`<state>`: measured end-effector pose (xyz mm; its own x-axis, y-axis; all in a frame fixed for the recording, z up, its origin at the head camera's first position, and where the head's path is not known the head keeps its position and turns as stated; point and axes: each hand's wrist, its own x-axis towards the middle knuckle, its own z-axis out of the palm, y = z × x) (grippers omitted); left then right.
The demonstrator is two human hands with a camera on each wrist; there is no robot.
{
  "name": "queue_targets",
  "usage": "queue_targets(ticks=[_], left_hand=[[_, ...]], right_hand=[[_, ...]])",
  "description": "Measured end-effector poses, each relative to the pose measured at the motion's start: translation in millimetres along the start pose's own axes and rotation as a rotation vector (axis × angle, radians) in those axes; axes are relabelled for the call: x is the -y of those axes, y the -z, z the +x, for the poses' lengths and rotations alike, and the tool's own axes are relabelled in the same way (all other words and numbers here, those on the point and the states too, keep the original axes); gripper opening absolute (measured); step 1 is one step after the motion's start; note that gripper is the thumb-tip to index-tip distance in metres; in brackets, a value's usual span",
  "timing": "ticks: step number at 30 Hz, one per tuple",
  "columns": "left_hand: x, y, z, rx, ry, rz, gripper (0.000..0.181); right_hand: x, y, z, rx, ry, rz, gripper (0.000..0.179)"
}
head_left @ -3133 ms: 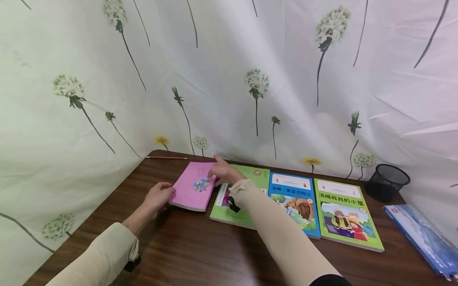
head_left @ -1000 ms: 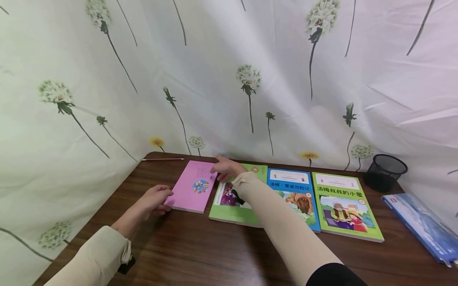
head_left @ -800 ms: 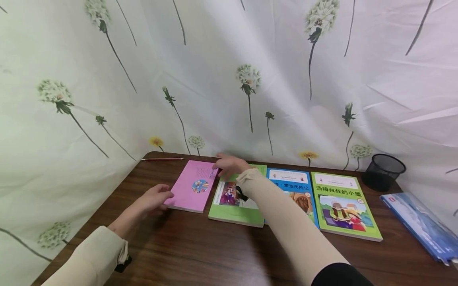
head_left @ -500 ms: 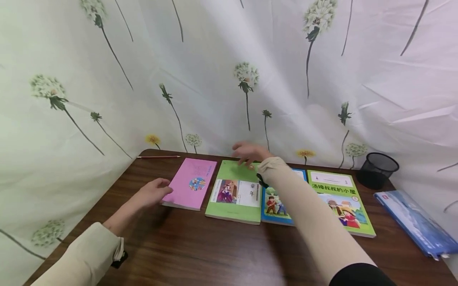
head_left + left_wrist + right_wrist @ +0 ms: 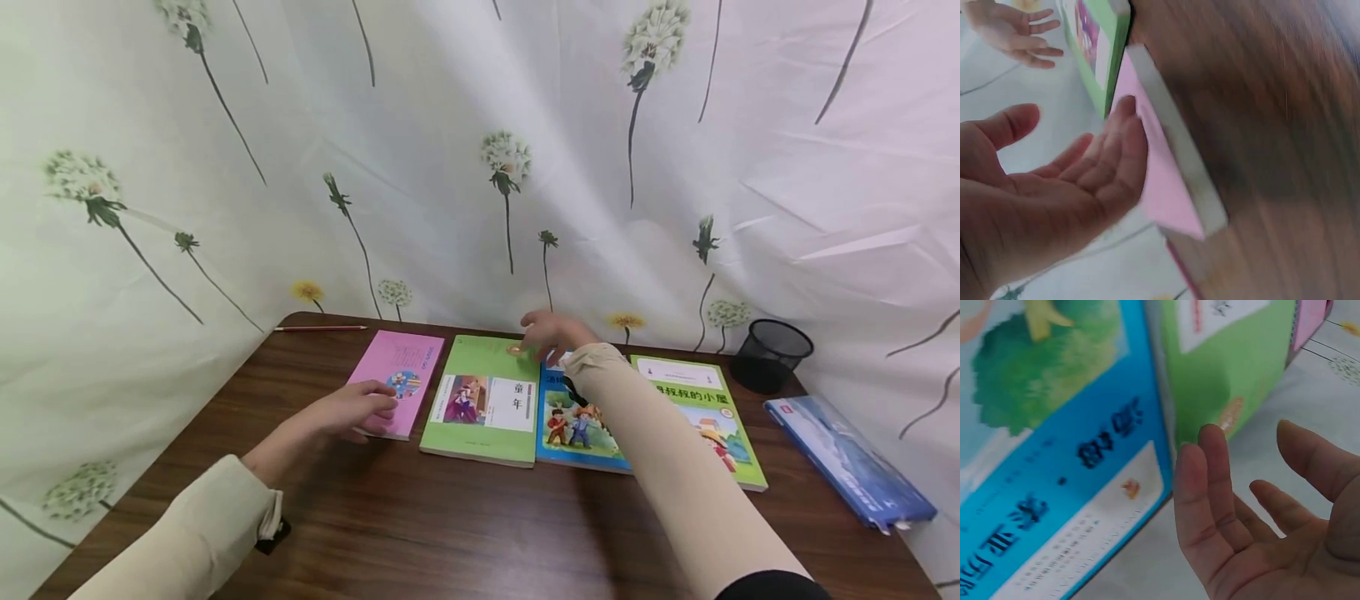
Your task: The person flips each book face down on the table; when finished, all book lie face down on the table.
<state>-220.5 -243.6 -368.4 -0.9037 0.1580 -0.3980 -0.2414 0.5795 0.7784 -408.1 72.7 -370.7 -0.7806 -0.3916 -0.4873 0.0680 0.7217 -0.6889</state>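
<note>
Four books lie in a row along the back of the table. At the left end, my left hand (image 5: pixel 356 410) hovers over the near left part of the pink book (image 5: pixel 408 358), its fingers loosely bent and holding nothing. My right hand (image 5: pixel 555 333) is raised over the far edges of the green book (image 5: pixel 480 442) and the blue book (image 5: pixel 570 450), fingers spread apart and nothing in them. The right wrist view shows its fingertips close to the far edge of the green book (image 5: pixel 1210 381). My right forearm covers part of the blue book and of the second green book (image 5: pixel 686 396).
A pencil (image 5: pixel 322 328) lies along the back left edge of the wooden table (image 5: pixel 420 533). Toward the right stand a black mesh pen cup (image 5: pixel 772 354) and a flat blue-and-white package (image 5: pixel 847 458). A curtain (image 5: pixel 420 208) printed with dandelions hangs right behind.
My right hand has left the pink book's right edge and moved right over the green and blue books. My left hand has let go of the pink book's left edge and shifted over it.
</note>
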Motion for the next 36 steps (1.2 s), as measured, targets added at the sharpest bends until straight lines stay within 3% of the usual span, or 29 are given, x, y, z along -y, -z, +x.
queue_targets(ticks=[7, 15, 21, 30, 36], left_hand=[[-3.1, -28.5, -4.8, 0.086, 0.01, -0.161, 0.059], [-3.1, -41.9, -9.9, 0.109, 0.032, -0.241, 0.058], [0.5, -48.6, -13.6, 0.097, 0.041, -0.312, 0.057], [2.2, -51.2, -13.4, 0.078, 0.062, -0.466, 0.053], [1.0, -52.9, -12.9, 0.07, 0.086, -0.496, 0.054]], right_hand=[[-11, -10, 1.1, -0.019, -0.001, 0.018, 0.078], [-15, -21, 1.1, -0.075, 0.022, 0.076, 0.078], [-20, -25, 3.1, -0.093, 0.005, 0.145, 0.08], [-25, -25, 6.4, -0.12, 0.017, 0.152, 0.079], [-28, -26, 7.4, -0.144, 0.002, 0.172, 0.077]])
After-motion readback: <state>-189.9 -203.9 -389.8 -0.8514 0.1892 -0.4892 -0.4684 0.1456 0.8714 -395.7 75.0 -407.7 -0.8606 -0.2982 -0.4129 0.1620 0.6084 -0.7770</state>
